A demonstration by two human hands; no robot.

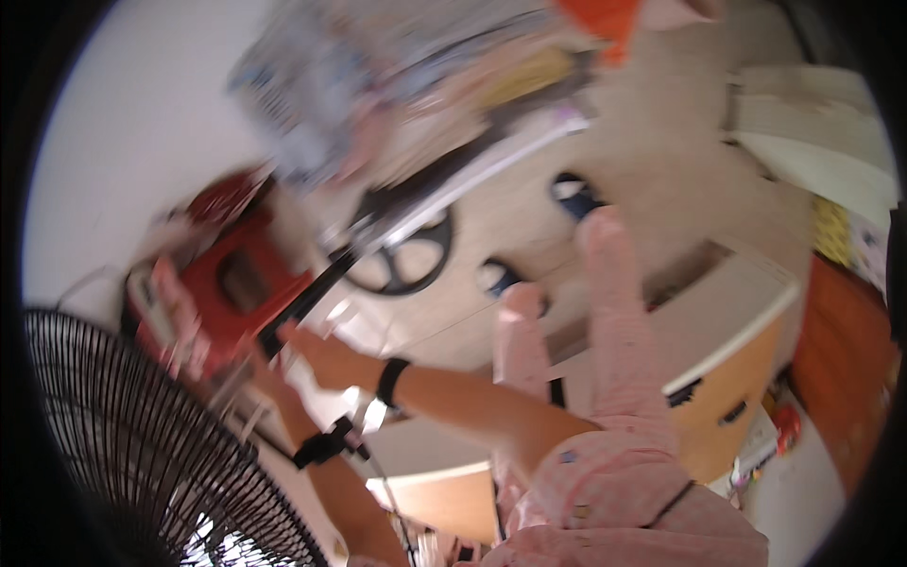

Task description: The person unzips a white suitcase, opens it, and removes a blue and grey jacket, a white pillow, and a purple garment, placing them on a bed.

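Both my arms reach to the left over a standing fan, and motion blurs the view. My right hand [329, 358], with a black band at the wrist, is at the upper part of the fan's black pole [312, 294]. My left hand [275, 386] is just below it, a black strap with a device on its wrist. Blur hides whether the fingers of either hand close around anything. The fan's round black base [443, 248] rests on the tiled floor. Its wire grille [156, 425] fills the lower left, close to the camera.
A red plastic stool [287, 273] stands beyond my hands, with pink cloth [177, 319] beside it. Plastic bags [297, 106] are heaped on a low rack [489, 159] along the wall. Wooden-fronted drawers [730, 390] flank my legs. A cord [386, 489] hangs near my left forearm.
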